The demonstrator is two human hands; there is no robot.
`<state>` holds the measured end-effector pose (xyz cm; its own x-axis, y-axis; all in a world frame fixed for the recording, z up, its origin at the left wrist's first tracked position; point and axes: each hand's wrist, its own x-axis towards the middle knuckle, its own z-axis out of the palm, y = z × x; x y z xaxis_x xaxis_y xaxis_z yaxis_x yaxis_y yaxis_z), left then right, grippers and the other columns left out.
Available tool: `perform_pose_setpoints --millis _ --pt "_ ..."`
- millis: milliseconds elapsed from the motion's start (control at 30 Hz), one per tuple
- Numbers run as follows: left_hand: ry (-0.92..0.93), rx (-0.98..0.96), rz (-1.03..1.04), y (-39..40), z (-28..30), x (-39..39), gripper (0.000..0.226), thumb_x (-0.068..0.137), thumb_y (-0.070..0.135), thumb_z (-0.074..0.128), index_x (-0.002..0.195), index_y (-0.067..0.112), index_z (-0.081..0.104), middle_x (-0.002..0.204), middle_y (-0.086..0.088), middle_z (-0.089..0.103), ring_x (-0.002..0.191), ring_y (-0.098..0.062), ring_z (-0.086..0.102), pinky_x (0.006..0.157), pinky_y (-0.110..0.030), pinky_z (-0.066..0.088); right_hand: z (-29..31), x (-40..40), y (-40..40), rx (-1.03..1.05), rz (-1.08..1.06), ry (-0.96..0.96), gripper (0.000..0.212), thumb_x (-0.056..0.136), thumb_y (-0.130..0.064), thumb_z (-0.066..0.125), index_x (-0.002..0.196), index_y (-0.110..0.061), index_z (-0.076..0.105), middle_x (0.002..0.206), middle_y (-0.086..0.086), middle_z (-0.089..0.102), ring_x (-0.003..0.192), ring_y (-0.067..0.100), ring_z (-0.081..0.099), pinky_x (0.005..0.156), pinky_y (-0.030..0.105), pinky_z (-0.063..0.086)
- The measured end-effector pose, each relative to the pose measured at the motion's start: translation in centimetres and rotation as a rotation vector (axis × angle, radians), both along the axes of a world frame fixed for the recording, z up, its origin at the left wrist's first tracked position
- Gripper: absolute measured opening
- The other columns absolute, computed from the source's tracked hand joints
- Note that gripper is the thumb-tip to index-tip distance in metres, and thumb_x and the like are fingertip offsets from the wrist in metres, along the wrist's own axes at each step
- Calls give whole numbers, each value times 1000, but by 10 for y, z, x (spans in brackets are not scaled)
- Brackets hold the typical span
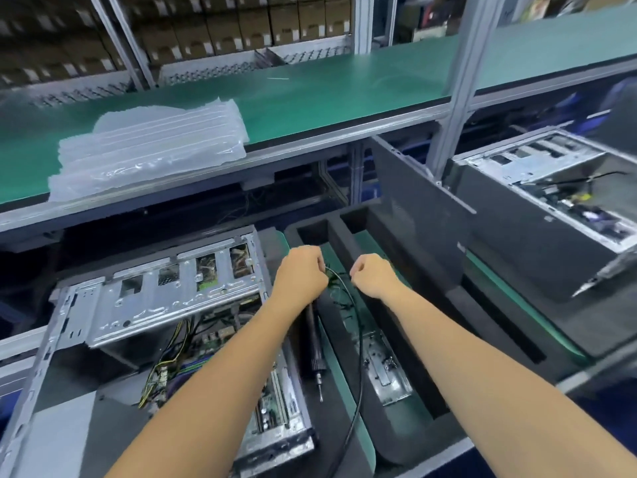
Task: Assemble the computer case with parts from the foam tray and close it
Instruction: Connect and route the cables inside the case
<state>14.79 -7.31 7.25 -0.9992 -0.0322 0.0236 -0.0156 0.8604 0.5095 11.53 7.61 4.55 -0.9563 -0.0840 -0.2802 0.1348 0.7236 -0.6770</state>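
A green-topped workbench shelf [310, 98] is seen running across the upper view, above and behind the black foam tray [396, 229], which is taken here as the landmark. A stack of clear air-cushion bags [148, 146] is laid on that shelf, up and to the left of the tray. The open computer case [155, 305] is placed directly left of the tray, its metal frame, circuit boards and coloured wiring exposed. A second open case [551, 188] is set to the right of the tray and further back, and a dark side panel [424, 208] is stood tilted at the tray's right edge. A metal bracket [386, 367] is lodged in the tray's long slot, towards its near end. An electric screwdriver [315, 346] is laid along the tray's left edge, bit pointing towards the viewer. A black cable [358, 332] is run from over the tray's middle down along its length. Over the tray's middle, the cable's upper end is pinched by the curled fingers of the left hand [303, 274]; the right hand [372, 276] is clenched just beside it, and whether anything is gripped there cannot be told.
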Motion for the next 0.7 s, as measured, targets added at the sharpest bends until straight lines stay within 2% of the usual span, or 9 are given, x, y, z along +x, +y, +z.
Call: perform_pose_setpoints --millis 67,167,300,433,533,600,633,700 --pt "-1 33 86 1 -2 -14 24 70 -8 47 71 14 56 83 -3 60 78 -23 56 65 -31 48 -10 -13 5 6 19 -43 20 94 0 46 96 4 65 114 24 67 107 38 64 88 42 54" --pt "0 63 183 0 -9 -33 25 69 -9 48 76 14 55 84 -1 57 74 -21 53 60 -28 41 -28 -33 11 33 55 -129 29 97 0 44 118 9 61 123 26 62 115 39 60 96 45 52" --pt "-28 26 193 5 -22 -48 23 70 -2 47 57 17 47 67 2 54 64 -15 49 49 -22 33 -51 -52 4 58 178 -206 33 100 -4 45 131 6 52 135 24 54 121 37 54 96 40 47" --pt "-68 21 223 9 -35 -57 21 66 3 47 51 18 46 55 3 52 58 -12 48 46 -20 31 -78 -69 -12 68 262 -324 23 100 -12 47 115 3 56 127 22 59 95 26 53 76 30 40" --pt "-97 12 239 6 -43 -62 25 70 5 46 51 22 45 57 5 51 60 -18 49 51 -23 33 -91 -76 -17 33 248 -416 26 96 -13 44 115 1 56 122 18 58 100 28 53 82 31 42" --pt "-109 -5 240 4 -47 -64 27 73 6 46 52 22 44 60 4 53 65 -20 50 58 -25 38 -96 -79 -18 -1 214 -442 21 93 -12 44 108 -1 55 113 16 57 99 28 53 85 33 43" --pt "-110 -12 242 3 -48 -65 27 74 6 46 52 23 45 62 3 55 67 -21 51 60 -26 39 -98 -80 -19 -7 203 -440 16 92 -12 45 103 -3 54 106 14 56 96 28 53 83 33 43" --pt "-104 -16 247 1 -50 -68 27 76 6 46 55 22 46 66 0 58 70 -22 53 61 -27 41 -98 -83 -22 -1 164 -391 10 92 -12 48 86 -5 52 89 10 55 80 25 52 71 32 42"
